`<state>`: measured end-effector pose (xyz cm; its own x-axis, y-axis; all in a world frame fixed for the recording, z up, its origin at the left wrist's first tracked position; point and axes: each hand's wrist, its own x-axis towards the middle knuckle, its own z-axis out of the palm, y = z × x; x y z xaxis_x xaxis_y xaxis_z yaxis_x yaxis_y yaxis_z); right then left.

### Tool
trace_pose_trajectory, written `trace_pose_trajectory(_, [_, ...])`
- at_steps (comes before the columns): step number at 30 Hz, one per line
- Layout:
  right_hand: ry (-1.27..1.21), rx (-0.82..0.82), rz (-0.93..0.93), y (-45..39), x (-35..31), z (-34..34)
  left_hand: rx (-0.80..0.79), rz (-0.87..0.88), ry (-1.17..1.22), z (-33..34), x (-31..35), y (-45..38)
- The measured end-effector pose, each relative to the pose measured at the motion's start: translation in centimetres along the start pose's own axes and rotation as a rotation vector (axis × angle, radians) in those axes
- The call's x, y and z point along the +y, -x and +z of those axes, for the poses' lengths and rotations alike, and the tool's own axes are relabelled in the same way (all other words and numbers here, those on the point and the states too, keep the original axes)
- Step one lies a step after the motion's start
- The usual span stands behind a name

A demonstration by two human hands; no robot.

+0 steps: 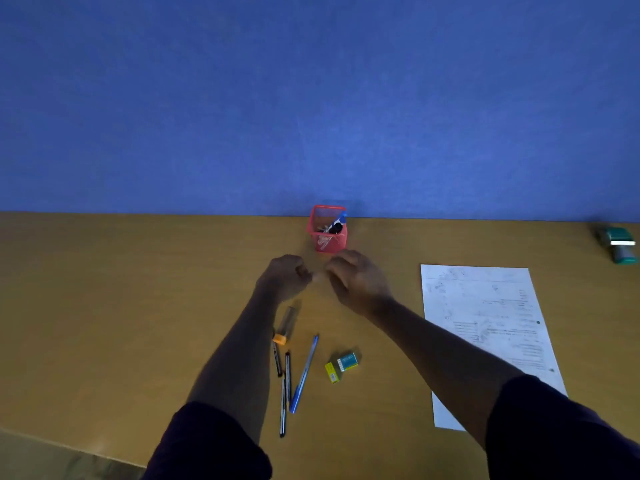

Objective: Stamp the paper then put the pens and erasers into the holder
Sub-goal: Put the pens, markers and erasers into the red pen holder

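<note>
Already the red mesh holder (327, 230) by the blue wall holds a blue-capped pen and paperclips (both curled hands (284, 277) (358, 280) hover before it, grip unclear), while pens (303, 374), erasers (343, 364) and paper (485, 327) lie on the desk (138, 306).

A brown wooden tabletop (104, 306) fills the lower half of the view, a blue fabric partition (311, 98) rising straight from its far edge, and a strip of floor (41, 459) below its near-left corner.
</note>
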<state>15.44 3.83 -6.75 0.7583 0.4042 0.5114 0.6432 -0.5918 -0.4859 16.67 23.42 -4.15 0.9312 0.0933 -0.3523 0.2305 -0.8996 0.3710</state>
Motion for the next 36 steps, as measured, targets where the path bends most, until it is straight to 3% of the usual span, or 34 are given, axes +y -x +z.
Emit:
trace_pose_trajectory(3, [-0.025,-0.321,-0.069,1.9,-1.5,0.6,-0.174,0.034,-0.293,-0.7,-0.8,1.2])
trace_pose_trajectory(7, [0.039,-0.789,-0.277,3.8,-3.3,1.8,-0.306,-0.040,-0.502,-0.3,-1.4,2.9])
trace_pose_trajectory(11, [0.173,-0.900,-0.451,4.3,-3.7,2.5,-0.278,-0.078,-0.515,0.7,-1.9,4.1])
trace_pose_trajectory(15, [0.244,-0.879,-0.485,4.8,-3.3,2.7,-0.185,-0.065,-0.450,1.8,-2.0,5.0])
trace_pose_trajectory(23, [0.244,-0.776,-0.302,4.1,-1.4,2.6,-0.064,0.004,-0.356,2.6,-2.5,5.0])
trace_pose_trajectory(26, [0.158,-0.647,-0.140,3.9,0.1,1.8,-0.018,-0.041,-0.034,2.7,-3.1,4.5])
trace_pose_trajectory(29, [-0.017,-0.420,0.058,3.9,1.2,0.7,0.105,-0.189,0.401,2.3,-3.2,3.9])
trace_pose_trajectory(32, [-0.199,-0.237,0.244,3.8,1.4,0.1,0.110,-0.323,0.815,1.8,-2.9,3.2])
trace_pose_trajectory(36, [-0.376,-0.096,0.447,3.2,1.3,0.1,0.145,-0.362,1.052,1.4,-2.5,2.7])
